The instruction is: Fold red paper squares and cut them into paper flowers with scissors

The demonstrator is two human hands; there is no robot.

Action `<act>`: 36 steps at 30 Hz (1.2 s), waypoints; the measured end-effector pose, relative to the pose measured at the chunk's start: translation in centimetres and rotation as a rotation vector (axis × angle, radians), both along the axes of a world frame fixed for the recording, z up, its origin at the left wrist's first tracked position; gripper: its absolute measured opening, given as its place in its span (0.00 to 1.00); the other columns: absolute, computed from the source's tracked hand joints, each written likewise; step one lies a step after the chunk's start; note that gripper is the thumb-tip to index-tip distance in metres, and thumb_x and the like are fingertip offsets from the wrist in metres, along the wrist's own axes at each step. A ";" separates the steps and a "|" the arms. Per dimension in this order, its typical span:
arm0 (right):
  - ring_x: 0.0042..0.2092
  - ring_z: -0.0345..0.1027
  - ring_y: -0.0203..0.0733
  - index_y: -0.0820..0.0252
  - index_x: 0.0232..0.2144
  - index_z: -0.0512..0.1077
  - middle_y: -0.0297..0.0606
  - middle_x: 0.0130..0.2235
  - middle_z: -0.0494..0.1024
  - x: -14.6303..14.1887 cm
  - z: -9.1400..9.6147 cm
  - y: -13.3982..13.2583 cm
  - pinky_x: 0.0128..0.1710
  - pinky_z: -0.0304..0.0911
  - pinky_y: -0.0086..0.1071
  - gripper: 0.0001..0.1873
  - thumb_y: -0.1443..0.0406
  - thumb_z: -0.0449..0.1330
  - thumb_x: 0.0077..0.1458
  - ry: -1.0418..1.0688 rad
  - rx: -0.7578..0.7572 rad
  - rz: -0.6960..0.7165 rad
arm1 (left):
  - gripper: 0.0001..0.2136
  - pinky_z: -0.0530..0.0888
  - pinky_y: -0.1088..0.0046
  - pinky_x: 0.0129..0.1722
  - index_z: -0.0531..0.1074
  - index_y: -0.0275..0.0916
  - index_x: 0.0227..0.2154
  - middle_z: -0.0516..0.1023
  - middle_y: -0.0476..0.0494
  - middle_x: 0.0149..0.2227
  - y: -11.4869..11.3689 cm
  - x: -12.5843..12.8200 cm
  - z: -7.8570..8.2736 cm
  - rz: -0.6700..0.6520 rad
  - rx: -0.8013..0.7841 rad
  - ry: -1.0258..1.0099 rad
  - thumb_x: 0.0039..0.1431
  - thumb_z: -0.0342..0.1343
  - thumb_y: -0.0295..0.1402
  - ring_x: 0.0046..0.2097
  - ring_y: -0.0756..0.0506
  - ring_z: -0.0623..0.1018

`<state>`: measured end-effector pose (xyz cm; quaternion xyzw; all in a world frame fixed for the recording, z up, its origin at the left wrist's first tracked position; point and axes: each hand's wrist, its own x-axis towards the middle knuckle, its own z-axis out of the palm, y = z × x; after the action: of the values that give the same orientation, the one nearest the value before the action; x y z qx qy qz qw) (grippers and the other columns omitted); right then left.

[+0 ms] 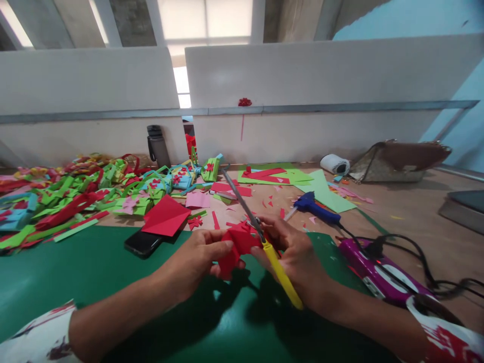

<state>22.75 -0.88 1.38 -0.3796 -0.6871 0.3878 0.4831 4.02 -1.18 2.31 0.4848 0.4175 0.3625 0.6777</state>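
Note:
Between my two hands is a folded piece of red paper (229,262). My left hand (200,257) pinches it between thumb and fingers from the left side. My right hand (293,252) is closed around a pair of scissors (282,277) with yellow handles, and its thumb and fingertips also reach the paper's right edge. The scissor blades point up and away to the left, over the table, and rise above the paper. Part of the handles is hidden by the right hand. Left of the hands, red paper squares (166,216) lie partly over a black phone (142,243).
A heap of coloured paper pieces (75,196) covers the left side. Behind it stands a grey bottle (159,146). To the right are a blue glue gun (317,207), a purple power strip (381,272) with black cords, a white roll (335,165) and a handbag (401,161).

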 end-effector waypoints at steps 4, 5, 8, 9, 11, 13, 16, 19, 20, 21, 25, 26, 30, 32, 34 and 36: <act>0.23 0.65 0.34 0.56 0.42 0.67 0.26 0.24 0.71 0.0 1.3 0.0 0.21 0.61 0.26 0.19 0.70 0.62 0.44 0.039 -0.137 -0.007 | 0.13 0.73 0.74 0.30 0.76 0.34 0.36 0.80 0.39 0.35 0.3 -0.4 -0.5 0.005 0.033 -0.028 0.53 0.60 0.39 0.33 0.45 0.79; 0.20 0.63 0.33 0.57 0.40 0.67 0.25 0.21 0.69 0.0 1.6 0.0 0.18 0.59 0.26 0.17 0.69 0.62 0.45 0.048 -0.182 0.000 | 0.14 0.73 0.74 0.30 0.77 0.34 0.36 0.80 0.39 0.34 0.4 -0.5 -0.5 -0.016 0.047 -0.056 0.52 0.60 0.40 0.33 0.45 0.79; 0.16 0.60 0.33 0.58 0.35 0.67 0.24 0.17 0.67 0.0 2.1 0.2 0.14 0.55 0.26 0.13 0.66 0.61 0.44 0.073 -0.315 0.053 | 0.15 0.73 0.73 0.31 0.77 0.33 0.34 0.80 0.39 0.30 0.4 -0.7 -0.5 -0.112 0.079 -0.105 0.50 0.61 0.41 0.31 0.45 0.79; 0.16 0.60 0.33 0.58 0.34 0.66 0.25 0.17 0.68 0.1 2.1 0.3 0.14 0.54 0.26 0.12 0.65 0.61 0.44 0.081 -0.347 0.069 | 0.15 0.73 0.73 0.31 0.77 0.33 0.33 0.80 0.40 0.29 0.4 -0.7 -0.5 -0.127 0.087 -0.091 0.51 0.61 0.41 0.31 0.45 0.79; 0.16 0.60 0.33 0.57 0.32 0.66 0.25 0.17 0.69 0.1 1.7 0.4 0.14 0.54 0.26 0.12 0.63 0.63 0.44 0.102 -0.382 0.082 | 0.14 0.72 0.74 0.30 0.77 0.33 0.33 0.80 0.41 0.27 0.3 -0.7 -0.5 -0.116 0.107 -0.023 0.53 0.59 0.41 0.29 0.46 0.78; 0.17 0.62 0.34 0.57 0.32 0.66 0.26 0.19 0.70 0.1 1.4 0.6 0.15 0.56 0.27 0.14 0.59 0.65 0.44 0.131 -0.387 0.080 | 0.12 0.72 0.75 0.29 0.76 0.34 0.33 0.79 0.43 0.26 0.3 -0.7 -0.5 -0.088 0.120 0.045 0.54 0.58 0.39 0.28 0.47 0.78; 0.19 0.63 0.35 0.56 0.31 0.67 0.26 0.20 0.70 0.2 1.3 0.7 0.16 0.56 0.27 0.16 0.58 0.67 0.42 0.170 -0.391 0.076 | 0.12 0.71 0.75 0.27 0.76 0.34 0.32 0.79 0.44 0.25 0.2 -0.3 -0.3 -0.080 0.135 0.093 0.54 0.58 0.40 0.28 0.47 0.78; 0.19 0.62 0.33 0.57 0.32 0.68 0.25 0.20 0.70 0.3 1.6 0.7 0.16 0.55 0.26 0.17 0.64 0.70 0.39 0.202 -0.411 0.087 | 0.14 0.71 0.76 0.28 0.76 0.33 0.32 0.79 0.44 0.26 -0.1 0.2 -0.2 -0.099 0.140 0.110 0.52 0.60 0.41 0.27 0.48 0.78; 0.19 0.62 0.32 0.58 0.33 0.69 0.25 0.20 0.70 0.4 1.5 0.7 0.17 0.54 0.26 0.18 0.66 0.69 0.38 0.218 -0.419 0.095 | 0.14 0.71 0.76 0.29 0.76 0.33 0.32 0.79 0.44 0.27 -0.1 0.2 -0.1 -0.100 0.129 0.079 0.52 0.60 0.42 0.28 0.48 0.78; 0.19 0.62 0.32 0.58 0.34 0.69 0.24 0.20 0.71 0.4 1.4 0.8 0.17 0.55 0.25 0.18 0.67 0.69 0.38 0.236 -0.428 0.104 | 0.15 0.71 0.75 0.30 0.76 0.34 0.32 0.79 0.43 0.27 -0.2 0.3 -0.1 -0.094 0.107 0.021 0.53 0.59 0.43 0.28 0.48 0.77; 0.23 0.67 0.35 0.59 0.37 0.71 0.28 0.24 0.73 0.6 0.1 1.5 0.23 0.62 0.28 0.17 0.67 0.67 0.41 0.336 -0.488 0.163 | 0.20 0.72 0.71 0.34 0.74 0.36 0.37 0.78 0.42 0.33 0.0 -0.1 -0.2 -0.002 0.014 -0.261 0.57 0.51 0.50 0.32 0.47 0.77; 0.25 0.69 0.37 0.59 0.36 0.72 0.30 0.25 0.74 0.7 -0.3 1.7 0.26 0.64 0.30 0.16 0.67 0.67 0.42 0.361 -0.507 0.180 | 0.21 0.73 0.69 0.35 0.74 0.36 0.38 0.78 0.42 0.34 0.1 -0.2 -0.3 0.013 0.003 -0.288 0.57 0.50 0.51 0.33 0.46 0.77; 0.28 0.71 0.41 0.58 0.37 0.73 0.31 0.26 0.74 0.9 -1.3 2.2 0.30 0.67 0.34 0.17 0.67 0.68 0.41 0.440 -0.554 0.219 | 0.21 0.73 0.69 0.33 0.72 0.36 0.40 0.76 0.40 0.34 0.3 -0.7 -0.7 -0.012 0.023 -0.309 0.55 0.54 0.49 0.34 0.46 0.76; 0.28 0.72 0.40 0.57 0.39 0.72 0.30 0.26 0.74 1.0 -1.3 2.2 0.31 0.68 0.35 0.20 0.67 0.69 0.40 0.466 -0.562 0.220 | 0.19 0.74 0.72 0.30 0.72 0.35 0.41 0.76 0.41 0.33 0.2 -0.6 -0.8 -0.038 0.036 -0.302 0.55 0.56 0.47 0.32 0.47 0.76; 0.29 0.72 0.39 0.56 0.39 0.72 0.30 0.28 0.75 1.1 -1.2 2.2 0.32 0.68 0.34 0.21 0.67 0.69 0.39 0.485 -0.556 0.212 | 0.19 0.74 0.74 0.28 0.72 0.35 0.42 0.75 0.42 0.32 0.1 -0.6 -0.7 -0.047 0.032 -0.303 0.53 0.59 0.44 0.31 0.49 0.75; 0.29 0.72 0.38 0.54 0.38 0.72 0.29 0.29 0.76 1.2 -1.3 2.2 0.32 0.68 0.33 0.20 0.66 0.70 0.40 0.492 -0.543 0.201 | 0.18 0.75 0.73 0.28 0.71 0.35 0.43 0.74 0.43 0.33 0.0 -0.6 -0.5 -0.043 0.020 -0.309 0.51 0.61 0.40 0.31 0.49 0.74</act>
<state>23.96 1.31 0.09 -0.3201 -0.4565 0.6809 0.4748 3.37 -1.22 1.80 0.4389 0.2942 0.4223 0.7365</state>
